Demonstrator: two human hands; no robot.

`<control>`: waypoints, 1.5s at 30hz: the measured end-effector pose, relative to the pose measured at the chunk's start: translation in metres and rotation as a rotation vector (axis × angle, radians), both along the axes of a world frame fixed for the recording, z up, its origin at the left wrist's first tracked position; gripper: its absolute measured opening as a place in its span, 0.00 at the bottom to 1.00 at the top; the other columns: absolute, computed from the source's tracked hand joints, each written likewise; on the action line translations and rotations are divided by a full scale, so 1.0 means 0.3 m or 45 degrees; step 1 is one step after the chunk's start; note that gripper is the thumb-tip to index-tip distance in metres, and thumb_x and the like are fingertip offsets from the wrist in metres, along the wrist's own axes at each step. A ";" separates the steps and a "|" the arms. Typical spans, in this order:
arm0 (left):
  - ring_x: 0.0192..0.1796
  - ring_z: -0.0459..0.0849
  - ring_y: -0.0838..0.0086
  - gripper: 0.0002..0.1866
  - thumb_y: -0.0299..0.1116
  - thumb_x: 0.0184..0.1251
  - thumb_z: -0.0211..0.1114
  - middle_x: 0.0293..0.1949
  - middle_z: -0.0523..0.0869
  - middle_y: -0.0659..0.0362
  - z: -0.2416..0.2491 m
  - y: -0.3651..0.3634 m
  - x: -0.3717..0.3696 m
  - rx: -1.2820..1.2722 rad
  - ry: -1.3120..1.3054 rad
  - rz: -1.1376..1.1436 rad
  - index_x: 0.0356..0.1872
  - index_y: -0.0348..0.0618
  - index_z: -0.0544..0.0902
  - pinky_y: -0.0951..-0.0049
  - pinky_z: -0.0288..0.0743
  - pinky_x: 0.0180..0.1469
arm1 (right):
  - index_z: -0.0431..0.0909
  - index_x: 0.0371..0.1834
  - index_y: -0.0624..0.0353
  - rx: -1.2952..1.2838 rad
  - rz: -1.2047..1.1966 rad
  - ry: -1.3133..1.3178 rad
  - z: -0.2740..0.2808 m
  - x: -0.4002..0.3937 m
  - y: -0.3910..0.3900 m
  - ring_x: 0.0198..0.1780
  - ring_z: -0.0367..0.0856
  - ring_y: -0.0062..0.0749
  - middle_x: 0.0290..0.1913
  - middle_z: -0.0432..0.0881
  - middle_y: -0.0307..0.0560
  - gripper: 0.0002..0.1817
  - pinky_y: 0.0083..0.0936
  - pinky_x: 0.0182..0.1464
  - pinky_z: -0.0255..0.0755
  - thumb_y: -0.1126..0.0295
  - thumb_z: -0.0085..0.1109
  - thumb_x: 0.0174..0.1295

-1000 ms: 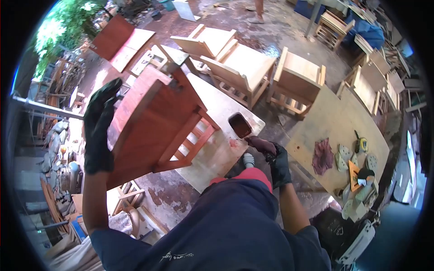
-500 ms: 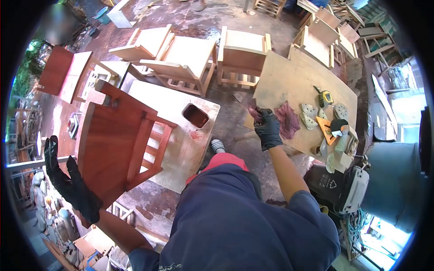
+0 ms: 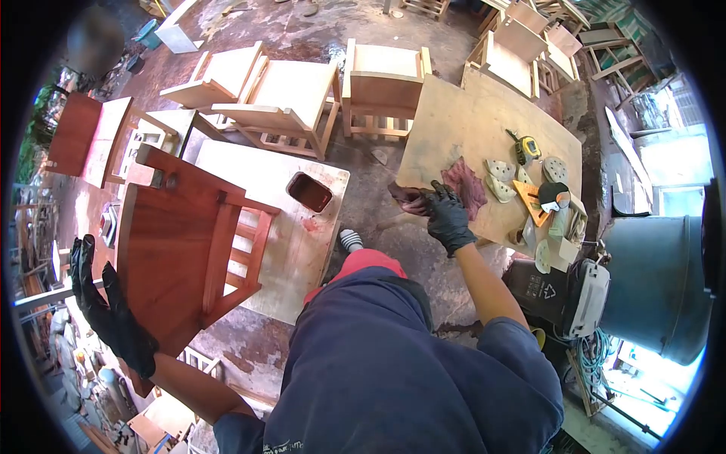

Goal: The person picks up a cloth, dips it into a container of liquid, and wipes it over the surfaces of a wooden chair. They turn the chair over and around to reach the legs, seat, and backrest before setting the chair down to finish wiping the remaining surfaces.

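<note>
My left hand, in a black glove, is raised at the left edge of a red-brown stained wooden chair, fingers spread and holding nothing. The chair lies tilted on a pale board table, beside a tray of dark red liquid. My right hand, gloved in black too, is closed on a dark, stained rag near the edge of a plywood table. A second, reddish cloth lies on that plywood just beyond the hand.
Sanding discs, a yellow tape measure and an orange triangle lie on the plywood. Unstained chairs stand beyond. A blue drum and a black case are at the right.
The view has shifted, so the tables and chairs sit further left. The dark rag in my right hand now hangs out further to the left. My left hand remains spread by the stained chair.
</note>
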State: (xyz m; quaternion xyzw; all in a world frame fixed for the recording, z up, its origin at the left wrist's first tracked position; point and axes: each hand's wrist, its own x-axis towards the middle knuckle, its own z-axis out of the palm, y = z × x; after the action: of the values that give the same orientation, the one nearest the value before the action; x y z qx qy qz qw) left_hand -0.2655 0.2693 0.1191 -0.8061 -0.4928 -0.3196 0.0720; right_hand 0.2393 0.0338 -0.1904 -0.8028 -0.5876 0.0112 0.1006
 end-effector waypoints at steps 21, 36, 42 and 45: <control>0.71 0.72 0.62 0.20 0.32 0.76 0.56 0.66 0.79 0.53 -0.009 0.010 -0.017 -0.221 -0.087 -0.055 0.66 0.39 0.77 0.60 0.58 0.75 | 0.75 0.51 0.55 1.134 0.062 2.476 0.158 0.251 0.187 0.43 0.78 0.37 0.43 0.80 0.41 0.27 0.47 0.45 0.72 0.42 0.54 0.66; 0.67 0.77 0.63 0.20 0.25 0.68 0.66 0.61 0.82 0.53 -0.007 -0.015 0.008 -0.265 -0.480 -0.010 0.61 0.40 0.81 0.62 0.65 0.72 | 0.73 0.57 0.51 0.502 0.240 3.367 0.216 -0.186 0.652 0.51 0.79 0.49 0.48 0.79 0.49 0.35 0.46 0.50 0.77 0.31 0.49 0.66; 0.66 0.78 0.62 0.20 0.28 0.65 0.69 0.60 0.83 0.54 0.009 -0.012 -0.012 -0.182 -0.280 0.078 0.59 0.43 0.82 0.63 0.66 0.71 | 0.72 0.55 0.60 0.272 0.443 3.347 0.268 -0.423 0.795 0.48 0.79 0.48 0.46 0.78 0.50 0.29 0.46 0.49 0.78 0.42 0.44 0.74; 0.66 0.78 0.61 0.19 0.31 0.66 0.68 0.60 0.83 0.54 -0.008 0.002 -0.019 -0.220 -0.369 0.061 0.58 0.44 0.83 0.62 0.66 0.71 | 0.73 0.55 0.58 0.551 0.319 3.502 0.212 -0.522 0.913 0.51 0.77 0.45 0.48 0.78 0.47 0.21 0.40 0.59 0.75 0.52 0.44 0.77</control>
State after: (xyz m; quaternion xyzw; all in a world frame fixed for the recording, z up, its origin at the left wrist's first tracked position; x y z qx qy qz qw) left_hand -0.2713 0.2698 0.1167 -0.7429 -0.5428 -0.3869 -0.0618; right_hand 0.0828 0.3078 -0.1269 -0.0603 -0.0763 0.6993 0.7082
